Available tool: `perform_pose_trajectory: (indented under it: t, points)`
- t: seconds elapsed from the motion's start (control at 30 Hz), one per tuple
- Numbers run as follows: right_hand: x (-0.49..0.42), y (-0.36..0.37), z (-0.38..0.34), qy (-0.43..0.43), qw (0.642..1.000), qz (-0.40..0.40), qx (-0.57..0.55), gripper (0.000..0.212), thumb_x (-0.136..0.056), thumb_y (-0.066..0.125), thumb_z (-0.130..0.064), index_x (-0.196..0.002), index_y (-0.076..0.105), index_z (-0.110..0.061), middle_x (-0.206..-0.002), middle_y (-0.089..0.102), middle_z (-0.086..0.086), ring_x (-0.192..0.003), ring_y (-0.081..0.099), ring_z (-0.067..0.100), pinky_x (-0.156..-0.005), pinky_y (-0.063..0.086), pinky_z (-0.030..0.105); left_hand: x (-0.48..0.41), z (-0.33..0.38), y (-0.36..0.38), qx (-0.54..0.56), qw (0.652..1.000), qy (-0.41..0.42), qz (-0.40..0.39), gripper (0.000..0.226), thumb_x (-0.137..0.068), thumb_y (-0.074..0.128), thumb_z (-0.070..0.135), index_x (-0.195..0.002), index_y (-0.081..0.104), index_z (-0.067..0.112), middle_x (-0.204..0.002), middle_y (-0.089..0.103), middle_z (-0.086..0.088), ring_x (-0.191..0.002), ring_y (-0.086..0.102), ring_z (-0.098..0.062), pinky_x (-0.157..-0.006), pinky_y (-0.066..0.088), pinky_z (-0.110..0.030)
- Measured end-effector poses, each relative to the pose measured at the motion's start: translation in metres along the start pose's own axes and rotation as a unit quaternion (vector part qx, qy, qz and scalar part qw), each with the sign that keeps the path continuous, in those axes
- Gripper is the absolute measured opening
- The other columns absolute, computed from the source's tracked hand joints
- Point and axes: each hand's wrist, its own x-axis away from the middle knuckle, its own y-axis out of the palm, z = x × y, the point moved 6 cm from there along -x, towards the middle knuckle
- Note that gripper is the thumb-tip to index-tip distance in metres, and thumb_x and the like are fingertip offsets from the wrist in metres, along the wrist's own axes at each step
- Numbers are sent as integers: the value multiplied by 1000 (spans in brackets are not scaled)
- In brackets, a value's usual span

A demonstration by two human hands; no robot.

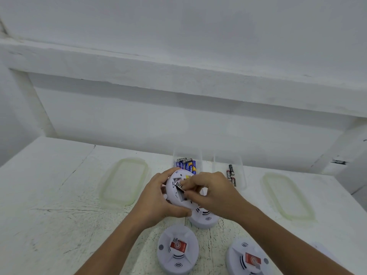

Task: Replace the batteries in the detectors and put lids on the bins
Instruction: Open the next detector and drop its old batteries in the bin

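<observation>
Holding a round white plastic detector tilted above the white painted worktop, my left hand is wrapped around its rim, back side facing me. My right hand pinches a black cylindrical battery at the open compartment. Three more round white detectors lie below: one just under my hands, one with a red label, another beside my right forearm. Behind, a clear plastic bin holds blue and black batteries; a second clear bin holds black ones. Two clear green-rimmed lids lie flat, well apart.
</observation>
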Motion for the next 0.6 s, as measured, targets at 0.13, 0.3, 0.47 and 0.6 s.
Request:
perform_pose_trajectory:
  t: [0.13,0.3,0.47,0.6]
  points:
    - [-1,4,13,86,991,8,-98,16,-79,66,-2,-87,74,-13,-85,74,1,-74,68,13,-73,57,27,-3,-4,-1,-3,1000,1,7,104,-34,97,24,-125,52,45,-122,59,5,-101,65,-17,-73,60,-36]
    - [-13,-20,69,236,936,131,-226,12,-78,69,6,-83,70,-4,-75,71,9,-67,66,19,-65,58,27,-1,0,-12,4,998,6,54,92,-40,97,13,-113,54,48,-112,59,16,-93,64,-4,-64,56,-21]
    - [-10,-39,155,385,909,158,-40,6,-81,63,1,-82,63,-5,-73,64,9,-60,60,20,-52,50,27,2,-5,-22,19,996,3,83,91,-44,94,2,-117,54,39,-111,62,15,-93,64,-3,-61,54,-17]
    - [-20,-34,185,388,908,113,108,6,-83,57,1,-88,62,0,-82,60,10,-69,55,23,-52,44,23,1,-12,-29,22,994,-4,102,95,-43,95,5,-123,54,36,-114,62,14,-99,63,-9,-62,56,-20]
